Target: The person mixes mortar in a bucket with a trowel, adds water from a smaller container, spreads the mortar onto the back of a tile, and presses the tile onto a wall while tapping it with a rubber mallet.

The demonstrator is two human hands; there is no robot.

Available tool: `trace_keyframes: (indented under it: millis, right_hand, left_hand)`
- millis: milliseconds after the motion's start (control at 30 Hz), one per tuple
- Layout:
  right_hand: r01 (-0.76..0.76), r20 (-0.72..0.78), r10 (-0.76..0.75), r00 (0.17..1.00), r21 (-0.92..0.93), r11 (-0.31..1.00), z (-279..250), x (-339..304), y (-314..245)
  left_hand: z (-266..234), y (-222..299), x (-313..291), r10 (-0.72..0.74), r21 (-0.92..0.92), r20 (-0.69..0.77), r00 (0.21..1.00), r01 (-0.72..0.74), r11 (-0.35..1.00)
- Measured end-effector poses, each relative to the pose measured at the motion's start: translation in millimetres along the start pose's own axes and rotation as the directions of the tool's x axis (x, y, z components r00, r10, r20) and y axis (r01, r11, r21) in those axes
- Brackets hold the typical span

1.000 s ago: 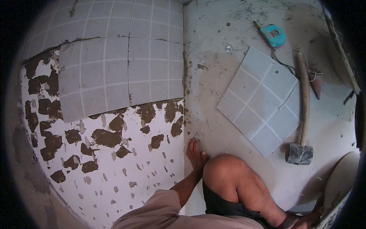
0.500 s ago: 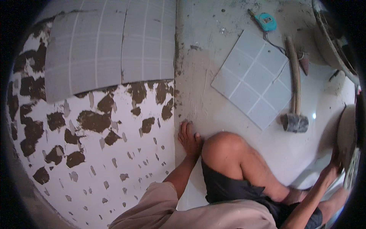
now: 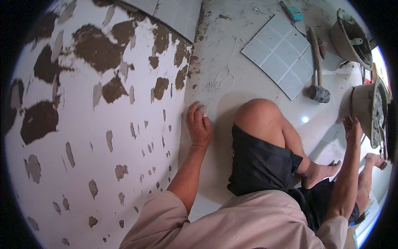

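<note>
My left hand is low over the floor, close to the foot of the wall, with its fingers curled in. A small greyish patch shows at the fingertips; whether it is an object or dirt is unclear. My right hand reaches to the near side of a mortar bucket, its fingers stretched out at the outer wall. Grey mortar and a tool's handle show in this bucket. On my left, the white wall carries brown mortar dabs and small chipped spots.
Gridded grey tiles cover the upper wall. A loose tile lies on the floor beside a rubber mallet and a teal tape measure. Thin string lies tangled near the wall. Another bucket stands at the far right.
The view has shifted, bringing both buckets and my right hand into clearer sight. My left hand, flat with spread fingers before, now has them drawn in.
</note>
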State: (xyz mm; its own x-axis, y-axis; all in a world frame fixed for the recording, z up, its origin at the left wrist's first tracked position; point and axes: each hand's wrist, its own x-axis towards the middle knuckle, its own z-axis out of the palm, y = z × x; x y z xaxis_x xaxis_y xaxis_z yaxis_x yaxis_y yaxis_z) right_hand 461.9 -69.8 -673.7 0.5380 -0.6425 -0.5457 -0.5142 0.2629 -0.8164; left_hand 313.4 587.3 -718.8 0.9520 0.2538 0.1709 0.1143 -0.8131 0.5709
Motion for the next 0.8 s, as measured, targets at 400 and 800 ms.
trace_keyframes:
  millis: [400,800]
  right_hand:
    - [0.718,0.479,-0.561,0.676,-0.254,0.649,173,-212,-15]
    - [0.864,0.548,-0.684,0.481,-0.164,0.477,260,-258,-69]
  left_hand:
    - [-19,-15,-39,-0.037,0.178,0.028,0.999,0.032,0.984]
    - [-17,-8,-38,-0.099,0.237,-0.027,0.995,0.102,0.966]
